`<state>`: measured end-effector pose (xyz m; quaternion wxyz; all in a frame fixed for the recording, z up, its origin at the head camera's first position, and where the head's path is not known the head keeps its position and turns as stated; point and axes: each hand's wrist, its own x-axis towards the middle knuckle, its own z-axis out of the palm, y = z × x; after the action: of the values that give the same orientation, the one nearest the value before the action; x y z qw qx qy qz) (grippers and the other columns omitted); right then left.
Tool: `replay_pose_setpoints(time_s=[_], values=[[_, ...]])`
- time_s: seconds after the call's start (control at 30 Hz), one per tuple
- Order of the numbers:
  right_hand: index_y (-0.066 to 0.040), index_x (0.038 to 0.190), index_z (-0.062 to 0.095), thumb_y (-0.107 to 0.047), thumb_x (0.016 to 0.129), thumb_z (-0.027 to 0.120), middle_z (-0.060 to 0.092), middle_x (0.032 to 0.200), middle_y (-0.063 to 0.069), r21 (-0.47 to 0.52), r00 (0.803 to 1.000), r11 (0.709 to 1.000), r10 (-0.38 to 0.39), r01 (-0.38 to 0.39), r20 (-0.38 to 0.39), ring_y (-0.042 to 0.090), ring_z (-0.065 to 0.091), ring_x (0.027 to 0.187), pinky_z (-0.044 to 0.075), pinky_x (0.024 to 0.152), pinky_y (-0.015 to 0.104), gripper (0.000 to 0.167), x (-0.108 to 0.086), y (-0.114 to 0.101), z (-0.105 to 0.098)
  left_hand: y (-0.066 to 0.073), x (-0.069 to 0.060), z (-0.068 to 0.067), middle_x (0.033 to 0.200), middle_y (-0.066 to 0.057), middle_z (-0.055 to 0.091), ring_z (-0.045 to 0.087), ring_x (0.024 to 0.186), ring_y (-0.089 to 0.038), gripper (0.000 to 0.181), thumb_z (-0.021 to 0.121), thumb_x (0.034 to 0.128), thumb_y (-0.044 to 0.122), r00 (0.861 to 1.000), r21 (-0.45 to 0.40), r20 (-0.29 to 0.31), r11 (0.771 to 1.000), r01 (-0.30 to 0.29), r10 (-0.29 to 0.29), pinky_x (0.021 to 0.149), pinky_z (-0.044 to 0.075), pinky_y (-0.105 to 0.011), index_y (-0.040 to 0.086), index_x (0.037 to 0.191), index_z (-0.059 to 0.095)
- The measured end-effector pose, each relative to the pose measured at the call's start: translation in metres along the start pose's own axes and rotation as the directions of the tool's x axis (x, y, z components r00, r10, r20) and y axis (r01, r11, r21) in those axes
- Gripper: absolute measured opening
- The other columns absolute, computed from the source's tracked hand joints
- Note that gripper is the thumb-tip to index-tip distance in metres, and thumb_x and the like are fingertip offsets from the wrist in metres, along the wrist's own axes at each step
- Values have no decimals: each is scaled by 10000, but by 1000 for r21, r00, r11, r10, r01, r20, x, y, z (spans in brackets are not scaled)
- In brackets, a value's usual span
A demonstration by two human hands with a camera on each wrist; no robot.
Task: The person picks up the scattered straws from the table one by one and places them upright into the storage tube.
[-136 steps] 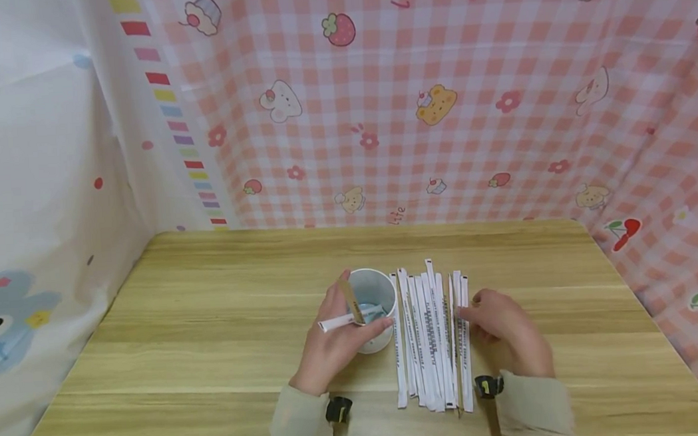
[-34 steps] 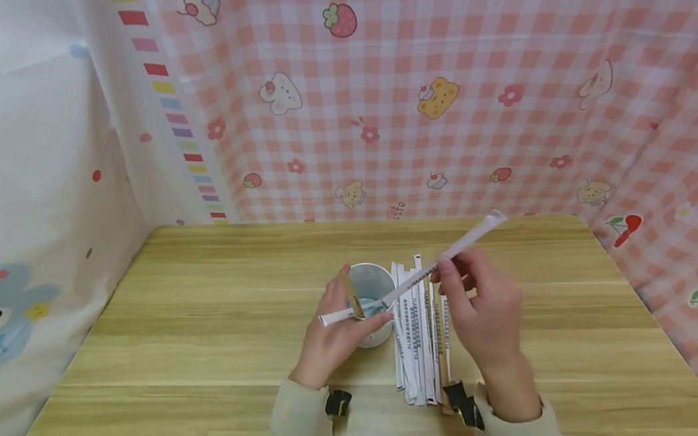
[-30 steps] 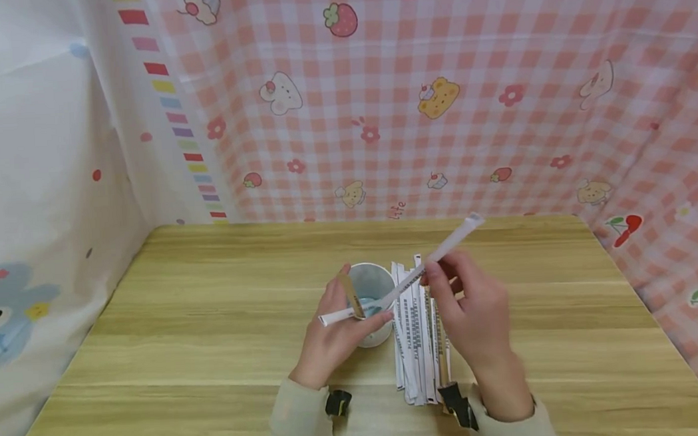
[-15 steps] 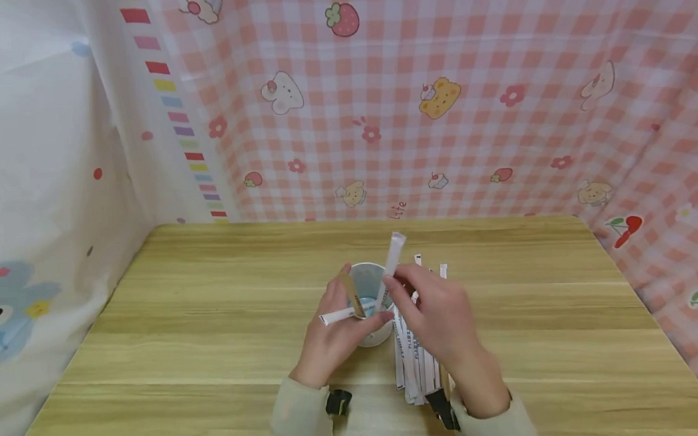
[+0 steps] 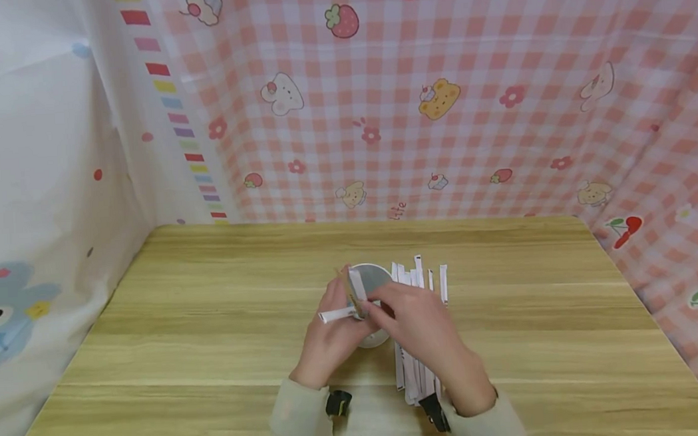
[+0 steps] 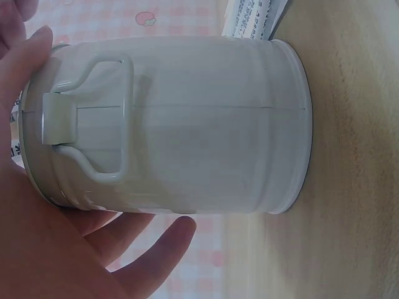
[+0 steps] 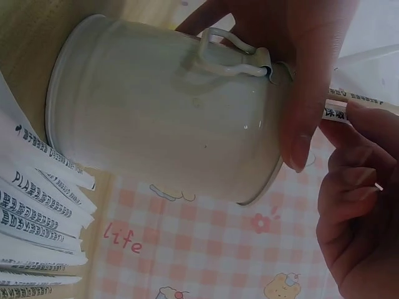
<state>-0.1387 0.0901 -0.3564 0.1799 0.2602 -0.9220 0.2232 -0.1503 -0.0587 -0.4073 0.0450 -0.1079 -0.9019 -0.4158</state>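
The left hand [image 5: 330, 331] held a white cup [image 6: 193, 124] near its rim, at the eight o'clock side, with the thumb along the near edge and the fingers spread round the other side. The cup was near the middle of the wooden table [image 5: 211, 320], mouth up; whether its base sat quite flat I could not tell. On the cup's wall was a small wire handle [image 6: 128, 118]. The right hand [image 5: 413, 313] reached over the mouth from four o'clock, its grip narrow: thumb and fingertips pinched a white paper-wrapped straw [image 5: 358, 284], whose upper end leaned toward eleven o'clock. Close against it stood a brown-wrapped straw [image 7: 361, 96], and a second white-wrapped straw [image 5: 335, 315] stuck out of the cup toward nine o'clock, across the left hand. A row of wrapped straws [image 5: 414, 377] lay just beside the cup from two to five o'clock, partly hidden under the right forearm. Behind the table, at twelve o'clock, hung a pink checked cloth [image 5: 331, 126].
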Motion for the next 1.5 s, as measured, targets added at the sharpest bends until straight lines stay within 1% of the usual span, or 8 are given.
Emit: replay_pose_setpoints(time_s=[0.33,0.53,0.73,0.9,1.07,1.13,1.23,1.5], values=[[-185,886,687,-313,818,640,590,719,-141,28,990,999,38,-42,136,-12,436,543,371,488,164,152,0,6,-2,1,1,1,1254,-98,437,439,1115,-199,915,696,701,420,999,19,-38,999,-38,39,862,421,-367,53,1398,229],[-176,964,667,-276,817,646,597,724,-129,57,980,995,68,-80,189,-1,481,588,407,531,192,179,-1,18,-11,1,-1,0,1266,-51,421,424,1108,-166,1007,633,686,604,1000,-18,-23,1000,-13,12,859,423,-386,72,1414,185],[-172,981,648,-242,820,646,558,681,-111,45,971,986,148,-159,187,48,458,573,391,520,228,176,-5,39,-22,2,-2,1,1258,-76,420,452,1080,-173,1040,612,649,668,999,-6,-30,999,32,-32,821,446,-394,122,1420,177],[-157,1028,645,-224,823,644,563,699,-87,54,963,975,201,-214,182,65,475,593,397,525,240,215,-8,56,-26,2,-2,1,1267,-73,418,444,1101,-179,1015,655,657,613,999,-21,-46,1000,10,-11,845,429,-400,113,1414,201],[-151,1031,641,-249,835,625,571,720,-63,70,945,956,266,-283,191,93,495,617,405,532,259,219,-11,72,-29,3,-1,0,1269,-60,423,451,1092,-191,981,671,646,605,999,-33,-49,999,19,-21,826,428,-435,160,1402,232],[-143,1032,637,-276,851,602,579,739,-47,67,929,943,305,-325,210,109,506,636,409,541,269,228,-13,78,-30,3,-1,0,1235,-52,445,469,1061,-190,957,678,638,605,998,-40,-51,999,26,-28,797,436,-441,202,1390,247],[-116,1037,629,-322,869,566,597,777,-15,55,887,911,382,-409,259,132,518,661,417,559,285,273,-17,86,-30,3,-1,0,1210,-44,456,476,1045,-187,935,686,629,603,998,-52,-54,998,26,-29,781,439,-445,240,1377,257],[-19,1025,602,-277,879,549,574,656,93,36,702,768,564,-639,434,177,496,491,406,498,302,301,-21,103,-17,3,-2,0,1264,-51,426,451,1096,-203,967,661,628,636,998,-48,-46,998,47,-49,803,429,-461,229,1394,235]])
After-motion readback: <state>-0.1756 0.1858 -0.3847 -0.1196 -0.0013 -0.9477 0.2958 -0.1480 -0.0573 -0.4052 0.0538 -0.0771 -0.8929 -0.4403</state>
